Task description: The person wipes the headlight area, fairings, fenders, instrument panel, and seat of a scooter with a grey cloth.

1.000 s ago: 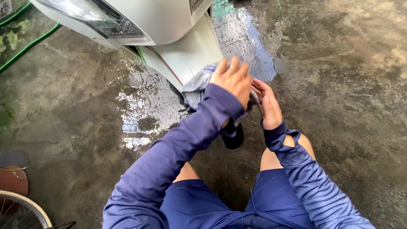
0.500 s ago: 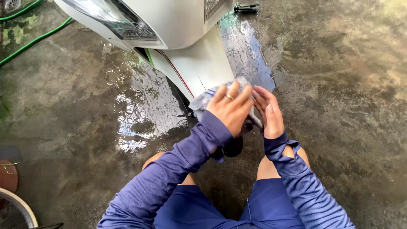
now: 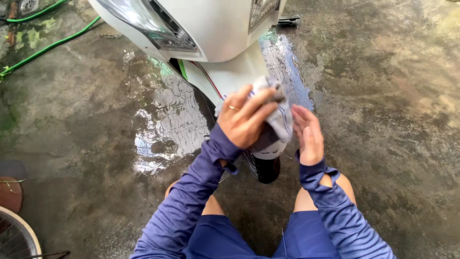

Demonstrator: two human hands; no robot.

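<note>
A white scooter (image 3: 215, 33) stands in front of me, its front mudguard (image 3: 230, 79) and black front tyre (image 3: 266, 170) just ahead of my knees. My left hand (image 3: 244, 120), with a ring on one finger, grips a grey-white cloth (image 3: 280, 115) and presses it against the lower end of the mudguard. My right hand (image 3: 309, 134) is beside the cloth with its fingers straight and apart, holding nothing. Both arms are in purple long sleeves. I am crouching.
The concrete ground is wet, with a shiny puddle (image 3: 163, 129) left of the tyre and another (image 3: 287, 67) behind it. A green hose (image 3: 48, 45) runs across the upper left. Part of a bicycle wheel (image 3: 17, 237) shows at the bottom left.
My left hand has bunched the cloth and moved it up the mudguard. My right hand has come off the cloth and opened. The view has shifted so that more of the scooter's front shows.
</note>
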